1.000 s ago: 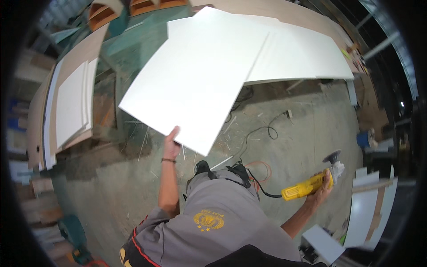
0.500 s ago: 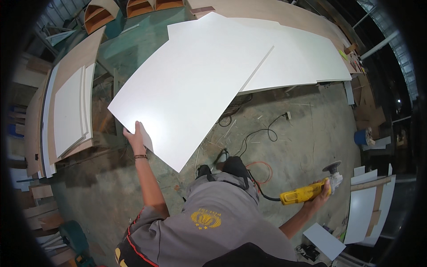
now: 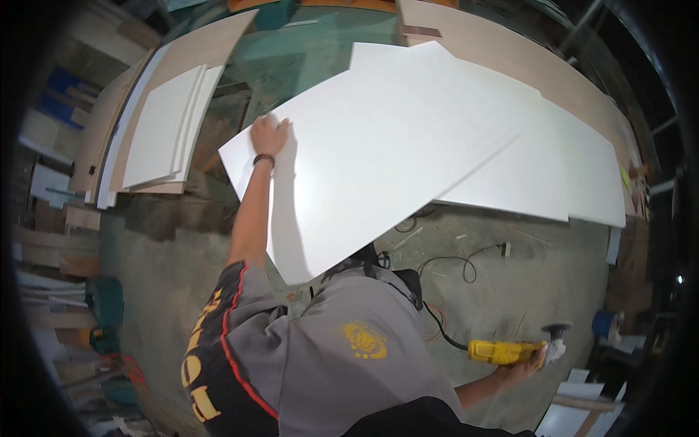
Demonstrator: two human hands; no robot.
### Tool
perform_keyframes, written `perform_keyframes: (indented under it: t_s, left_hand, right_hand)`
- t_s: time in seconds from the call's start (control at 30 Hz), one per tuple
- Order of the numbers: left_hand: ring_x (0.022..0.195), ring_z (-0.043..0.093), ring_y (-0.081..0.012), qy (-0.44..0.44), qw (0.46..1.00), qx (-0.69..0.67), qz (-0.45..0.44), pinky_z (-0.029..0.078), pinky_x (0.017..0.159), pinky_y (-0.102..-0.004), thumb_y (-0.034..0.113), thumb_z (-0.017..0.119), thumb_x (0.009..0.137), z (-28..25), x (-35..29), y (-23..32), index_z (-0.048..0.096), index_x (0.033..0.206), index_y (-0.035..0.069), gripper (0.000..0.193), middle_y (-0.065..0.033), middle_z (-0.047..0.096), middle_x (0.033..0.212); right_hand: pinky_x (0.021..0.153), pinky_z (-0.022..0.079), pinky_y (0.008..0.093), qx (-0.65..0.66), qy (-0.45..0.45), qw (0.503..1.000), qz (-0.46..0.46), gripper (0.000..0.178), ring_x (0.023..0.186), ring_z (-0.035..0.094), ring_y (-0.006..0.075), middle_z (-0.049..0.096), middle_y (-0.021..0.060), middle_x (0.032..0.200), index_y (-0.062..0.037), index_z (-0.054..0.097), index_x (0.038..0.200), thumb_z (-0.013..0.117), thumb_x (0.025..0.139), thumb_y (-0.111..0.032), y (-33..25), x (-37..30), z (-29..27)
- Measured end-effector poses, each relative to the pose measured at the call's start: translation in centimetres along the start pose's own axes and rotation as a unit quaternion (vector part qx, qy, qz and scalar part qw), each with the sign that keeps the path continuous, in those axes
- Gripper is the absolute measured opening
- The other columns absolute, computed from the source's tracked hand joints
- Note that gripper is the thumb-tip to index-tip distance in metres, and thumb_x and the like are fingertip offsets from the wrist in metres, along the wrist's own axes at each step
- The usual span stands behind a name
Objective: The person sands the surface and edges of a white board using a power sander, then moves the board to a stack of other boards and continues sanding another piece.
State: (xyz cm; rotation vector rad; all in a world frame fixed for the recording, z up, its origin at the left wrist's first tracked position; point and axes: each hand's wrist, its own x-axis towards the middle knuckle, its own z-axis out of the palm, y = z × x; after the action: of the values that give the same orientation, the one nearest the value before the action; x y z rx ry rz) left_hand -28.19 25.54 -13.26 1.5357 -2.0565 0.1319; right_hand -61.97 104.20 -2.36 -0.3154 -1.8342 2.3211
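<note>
Left hand (image 3: 269, 137) grips a white panel (image 3: 371, 156) towards half-past ten; right hand (image 3: 523, 369) clamps a yellow angle grinder (image 3: 502, 352), four o'clock.

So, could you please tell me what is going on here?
A person has the left hand on a large white panel, at its edge. The panel lies partly over other white panels, one corner jutting toward the person. The right hand holds a corded yellow angle grinder out to the side, apart from the panel.

White panel (image 3: 378, 153): broad, smooth, askew across other white sheets (image 3: 582, 171), near corner jutting out | yellow angle grinder (image 3: 499, 352): in the right hand (image 3: 528, 369), dark disc (image 3: 558, 328) fitted
</note>
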Motion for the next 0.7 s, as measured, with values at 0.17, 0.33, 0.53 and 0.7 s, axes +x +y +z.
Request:
perform_keyframes:
  t_s: [0.17, 0.33, 0.53, 0.7]
  left_hand:
    - [0.122, 0.06, -0.0456, -0.16, 0.985, -0.014, -0.06, 0.043, 0.107, -0.0559, 0.061, 0.044, 0.1, -0.1, 4.4, 4.2, 0.072, 0.121, 0.004, 0.066, -0.0254, 0.067, 0.126]
    - [0.123, 0.06, -0.0474, -0.261, 0.963, 0.002, -0.07, 0.046, 0.105, -0.0564, 0.067, 0.025, 0.102, 0.0, 9.3, 4.8, 0.073, 0.121, 0.001, 0.083, -0.026, 0.068, 0.127]
    - [0.126, 0.059, -0.0469, -0.304, 0.952, 0.016, -0.024, 0.043, 0.108, -0.0559, 0.066, 0.02, 0.104, 1.4, 6.0, 9.0, 0.067, 0.129, -0.002, 0.087, -0.0272, 0.065, 0.132]
    - [0.124, 0.059, -0.0483, -0.301, 0.953, 0.002, -0.018, 0.044, 0.107, -0.0551, 0.069, 0.02, 0.103, 2.2, 6.6, 7.6, 0.068, 0.125, -0.006, 0.091, -0.0309, 0.065, 0.129]
  right_hand:
    - [0.093, 0.052, 0.0385, -0.05, 0.019, 0.998, -0.042, 0.045, 0.11, 0.06, 0.0227, 0.061, 0.0061, 0.124, -0.0086, 0.063, 0.133, 0.068, 0.099, -0.038, -0.4, 0.2, -0.8]
    - [0.084, 0.054, 0.0367, 0.019, 0.056, 0.998, -0.018, 0.036, 0.099, 0.065, 0.0196, 0.065, 0.0044, 0.111, -0.0064, 0.068, 0.122, 0.071, 0.098, -0.032, -1.5, -0.5, 2.3]
    - [0.068, 0.058, 0.0324, 0.036, 0.068, 0.997, -0.022, 0.034, 0.08, 0.068, 0.0195, 0.065, 0.0054, 0.092, -0.0042, 0.062, 0.117, 0.076, 0.094, -0.026, -2.6, -1.2, 3.9]
    - [0.066, 0.058, 0.0323, 0.011, 0.078, 0.997, -0.011, 0.035, 0.071, 0.067, 0.0195, 0.065, 0.0078, 0.085, -0.0031, 0.06, 0.112, 0.077, 0.093, -0.027, -3.9, -2.8, 6.4]
